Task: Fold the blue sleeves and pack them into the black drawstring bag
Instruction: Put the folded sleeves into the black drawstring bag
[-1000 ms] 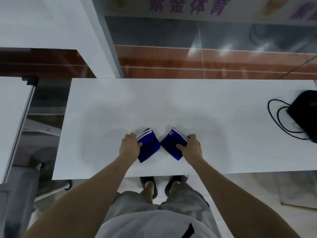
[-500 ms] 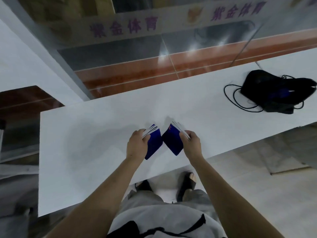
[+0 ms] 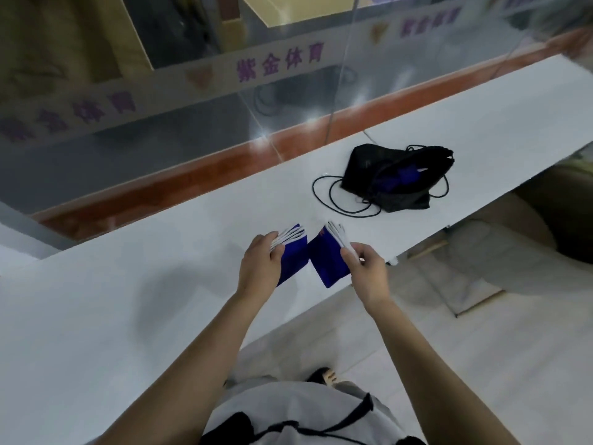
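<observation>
Head view: two folded blue sleeves held over the table, bag waiting at 1 o'clock.

The left hand (image 3: 260, 264) grips the left folded sleeve (image 3: 291, 258), fingers curled round its white-striped end; the right hand (image 3: 366, 272) pinches the right folded sleeve (image 3: 329, 261) at its white-striped edge between thumb and fingertips. Both grips sit on the layered ends, probably so that the folds stay closed in transit. The two bundles nearly touch at their inner edges, just above the white table (image 3: 128, 284). The black drawstring bag (image 3: 398, 178) lies well apart at 1 o'clock from the hands, mouth facing the person and gaping, with blue fabric visible inside; its cord (image 3: 330, 197) loops loose on the table at the bag's 8 o'clock. Judged status: folding complete, insertion not yet done.
</observation>
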A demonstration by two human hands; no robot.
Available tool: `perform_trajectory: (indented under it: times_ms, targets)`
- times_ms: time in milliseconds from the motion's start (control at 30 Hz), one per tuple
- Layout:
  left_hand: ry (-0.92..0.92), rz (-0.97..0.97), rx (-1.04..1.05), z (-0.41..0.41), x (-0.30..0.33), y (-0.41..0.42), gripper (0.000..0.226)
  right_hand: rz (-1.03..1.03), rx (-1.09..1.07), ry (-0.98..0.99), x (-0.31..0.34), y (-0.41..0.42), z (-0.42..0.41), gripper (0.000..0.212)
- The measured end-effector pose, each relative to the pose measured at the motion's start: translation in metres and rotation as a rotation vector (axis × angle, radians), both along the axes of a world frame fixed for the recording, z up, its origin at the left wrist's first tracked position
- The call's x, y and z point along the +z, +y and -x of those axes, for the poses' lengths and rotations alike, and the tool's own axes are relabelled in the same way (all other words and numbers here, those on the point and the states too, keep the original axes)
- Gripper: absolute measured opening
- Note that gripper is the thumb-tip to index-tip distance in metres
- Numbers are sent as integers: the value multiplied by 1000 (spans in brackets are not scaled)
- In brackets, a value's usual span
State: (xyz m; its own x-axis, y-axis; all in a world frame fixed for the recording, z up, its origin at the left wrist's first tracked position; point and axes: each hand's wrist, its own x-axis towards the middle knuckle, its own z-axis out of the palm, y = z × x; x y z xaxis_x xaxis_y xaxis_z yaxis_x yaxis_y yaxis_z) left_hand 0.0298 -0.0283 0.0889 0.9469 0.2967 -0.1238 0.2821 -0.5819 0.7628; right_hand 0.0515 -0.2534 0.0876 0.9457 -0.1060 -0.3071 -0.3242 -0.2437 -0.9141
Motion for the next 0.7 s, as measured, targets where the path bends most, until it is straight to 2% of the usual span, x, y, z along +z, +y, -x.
perform_trajectory:
  times_ms: [267, 700]
  targets:
    - [-80, -40, -133, -63, 11, -133, 35, 1, -86, -33, 18, -139, -40, 12]
    - [-188, -109, -221, -199, 12, -246, 32, -55, -181, -42, 19, -255, -147, 14]
